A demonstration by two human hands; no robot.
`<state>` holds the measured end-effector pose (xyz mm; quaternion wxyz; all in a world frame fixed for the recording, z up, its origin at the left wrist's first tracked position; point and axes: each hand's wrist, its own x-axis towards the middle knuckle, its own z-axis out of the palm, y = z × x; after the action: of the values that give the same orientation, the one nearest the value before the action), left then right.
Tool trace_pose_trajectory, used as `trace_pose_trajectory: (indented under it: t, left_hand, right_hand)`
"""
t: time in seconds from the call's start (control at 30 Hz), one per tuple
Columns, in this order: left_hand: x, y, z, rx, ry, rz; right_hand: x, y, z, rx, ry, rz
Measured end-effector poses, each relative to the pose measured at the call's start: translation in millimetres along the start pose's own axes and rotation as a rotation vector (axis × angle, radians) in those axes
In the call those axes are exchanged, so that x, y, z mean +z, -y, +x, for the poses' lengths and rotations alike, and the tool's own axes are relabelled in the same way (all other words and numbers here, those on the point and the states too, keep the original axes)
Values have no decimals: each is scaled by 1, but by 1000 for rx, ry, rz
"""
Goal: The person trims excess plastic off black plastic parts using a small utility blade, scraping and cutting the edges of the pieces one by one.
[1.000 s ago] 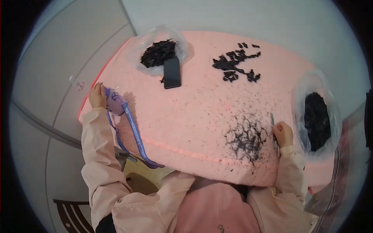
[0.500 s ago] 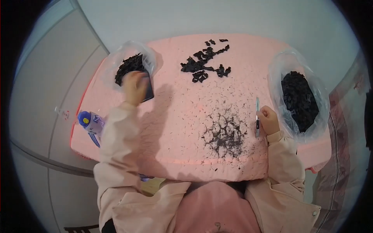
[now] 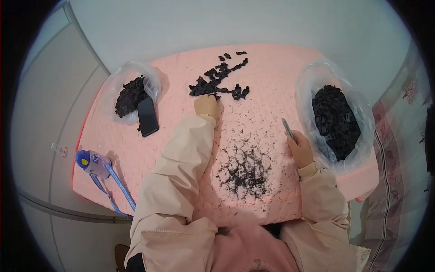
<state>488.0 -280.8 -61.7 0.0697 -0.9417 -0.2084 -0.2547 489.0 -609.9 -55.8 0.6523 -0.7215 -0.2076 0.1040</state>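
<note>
My left hand is at the near edge of a loose heap of small black pieces, in the upper middle of the pink-covered table. Its fingers are curled down on a small black piece, mostly hidden under them. My right hand is closed around a slim utility knife, whose tip points up and away to the left. Between my forearms, thin black trimmings lie scattered on the cloth.
At the left, a clear plastic bag holds black scraps, with a black phone against it. A strapped purple-blue bottle stands nearer. Another clear bag of black pieces sits at the right.
My left hand has moved right, from the left bag to the heap of black pieces. The knife in my right hand has tilted leftward. The whole view has shifted slightly.
</note>
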Motion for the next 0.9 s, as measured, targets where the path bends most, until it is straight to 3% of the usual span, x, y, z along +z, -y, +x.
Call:
trace_pose_trajectory:
  t: [0.07,0.13,0.23,0.3,0.37,0.5,0.6,0.7,0.8,0.9]
  left_hand:
    - [0,5,-4,10,-14,-93]
    - [-21,3,-8,-56,-20,-355]
    - [-74,-6,-41,-441,354,-1638]
    - [-116,-17,-74,-382,567,-1998]
    - [-128,-19,-100,-357,686,-2054]
    - [-138,-37,-125,-356,742,-2066]
    - [-133,-44,-132,-320,815,-2084]
    - [-127,-49,-136,-338,884,-2155]
    - [-122,-57,-135,-393,864,-2217]
    - [-135,-59,-130,-89,876,-1857]
  right_hand:
    - [0,-7,2,-89,2,-98]
    - [1,1,-1,7,11,-24]
    - [5,22,-6,59,-3,59]
    - [12,30,-8,51,-12,85]
    - [19,32,-7,22,-20,85]
    - [40,63,-10,-31,267,61]
    - [59,72,-12,96,400,238]
    - [66,60,-16,48,449,322]
    - [63,55,-15,52,352,255]
    - [63,49,-14,78,289,288]
